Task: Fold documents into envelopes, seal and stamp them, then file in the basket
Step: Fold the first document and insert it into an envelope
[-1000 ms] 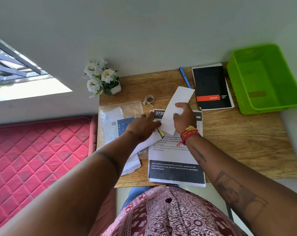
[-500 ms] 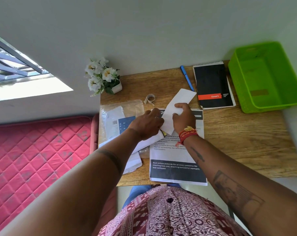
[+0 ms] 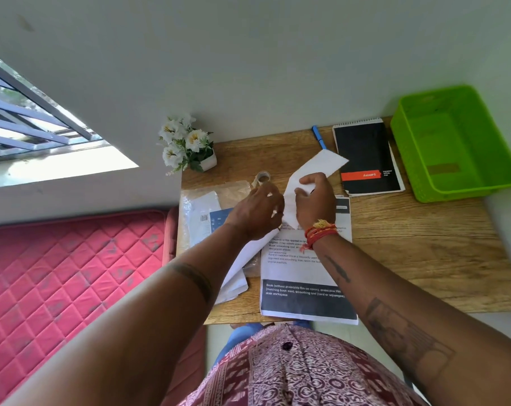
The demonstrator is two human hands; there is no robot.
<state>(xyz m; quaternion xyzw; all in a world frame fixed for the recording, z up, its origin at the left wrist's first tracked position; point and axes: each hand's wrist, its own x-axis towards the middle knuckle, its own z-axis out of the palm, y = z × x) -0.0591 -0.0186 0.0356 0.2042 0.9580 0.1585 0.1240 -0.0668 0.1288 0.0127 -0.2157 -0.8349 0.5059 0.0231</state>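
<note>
A white envelope (image 3: 318, 168) is held above the middle of the wooden desk (image 3: 424, 253). My right hand (image 3: 315, 200) grips its lower half, with the long end pointing up and right. Beside it, my left hand (image 3: 257, 210) touches the envelope's left edge with its fingertips. A printed document (image 3: 301, 273) with black bands lies flat under both hands. More white sheets (image 3: 242, 265) lie under my left forearm. The green basket (image 3: 453, 142) stands at the desk's far right corner, with nothing visible inside.
A clear plastic bag (image 3: 207, 209) with stationery lies at the left. A tape roll (image 3: 263, 177), a pot of white flowers (image 3: 189, 145), a blue pen (image 3: 318, 136) and a black notepad (image 3: 365, 156) sit along the back. A pink mattress (image 3: 58, 273) lies left of the desk.
My left hand has moved right from the plastic bag onto the envelope's edge. My right hand has lifted the envelope slightly and turned it more to the right.
</note>
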